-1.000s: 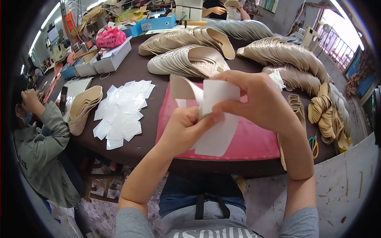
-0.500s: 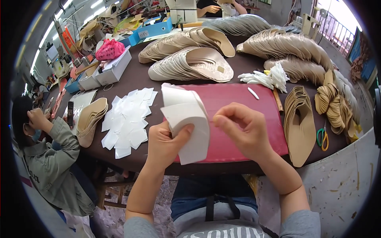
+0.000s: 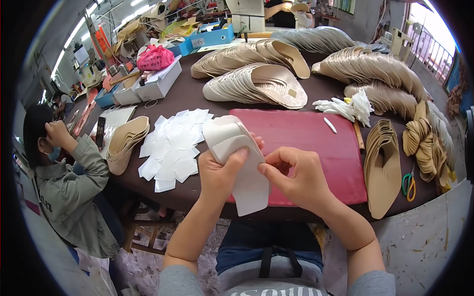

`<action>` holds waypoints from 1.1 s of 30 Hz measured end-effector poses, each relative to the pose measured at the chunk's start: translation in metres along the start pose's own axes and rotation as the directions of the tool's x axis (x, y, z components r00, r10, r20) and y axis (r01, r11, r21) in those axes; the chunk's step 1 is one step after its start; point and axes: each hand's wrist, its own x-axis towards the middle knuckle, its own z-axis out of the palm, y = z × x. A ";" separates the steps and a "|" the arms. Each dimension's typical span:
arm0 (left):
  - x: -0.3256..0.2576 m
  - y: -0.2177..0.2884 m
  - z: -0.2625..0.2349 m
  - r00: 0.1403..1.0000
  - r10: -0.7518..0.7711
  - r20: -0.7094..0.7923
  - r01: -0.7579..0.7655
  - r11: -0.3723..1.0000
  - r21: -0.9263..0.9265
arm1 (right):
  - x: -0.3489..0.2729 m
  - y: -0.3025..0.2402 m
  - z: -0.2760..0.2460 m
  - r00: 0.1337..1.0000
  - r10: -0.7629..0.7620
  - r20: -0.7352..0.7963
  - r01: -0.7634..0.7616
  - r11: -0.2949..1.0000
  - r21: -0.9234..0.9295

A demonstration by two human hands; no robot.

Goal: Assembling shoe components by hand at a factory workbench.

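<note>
1. The left hand (image 3: 219, 172) wraps its fingers around a curled white sheet piece (image 3: 242, 165) and grips it, thumb pressed on the front face – the piece hangs over the near edge of the tabletop (image 3: 197, 93), just above the person's lap.
2. The right hand (image 3: 296, 175) is closed, thumb and forefinger pinching the right edge of the same white piece.
3. Both hands sit over the near-left corner of a red mat (image 3: 306, 148), which lies flat and mostly bare; only a small white stick (image 3: 330, 125) rests on its far-right part, so there is free room to the right of the hands.
4. Left of the mat, a loose spread of white cut pieces (image 3: 173, 148) overlaps in a flat pile, close beside the left hand.
5. Further left, a stack of tan insoles (image 3: 126, 143) lies near the tabletop's left edge.
6. Right of the mat, more tan insoles (image 3: 382, 167) fan out toward the near edge, with green-handled scissors (image 3: 409, 183) beyond them.
7. The far side is crowded – long fanned rows of beige insoles (image 3: 256, 81), a bundle of white gloves (image 3: 345, 106), white boxes (image 3: 155, 84) and a pink bag (image 3: 154, 57).
8. The tabletop is dark brown and round-edged; another person in a grey-green jacket (image 3: 69, 192) sits at its left, one hand raised to the head.
</note>
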 end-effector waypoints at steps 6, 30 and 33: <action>0.020 0.027 -0.045 0.929 0.263 0.259 -0.361 0.794 0.490 | 0.018 -0.002 -0.002 0.973 -0.230 0.013 0.227 0.946 -0.231; -0.040 0.058 -0.066 0.932 -0.319 0.173 0.193 0.839 0.508 | -0.016 0.023 0.061 0.966 0.213 -0.149 -0.055 0.729 0.683; -0.044 0.050 -0.073 0.915 -0.386 0.122 0.320 0.874 0.366 | -0.031 0.025 0.070 0.972 0.106 -0.211 0.029 0.834 0.550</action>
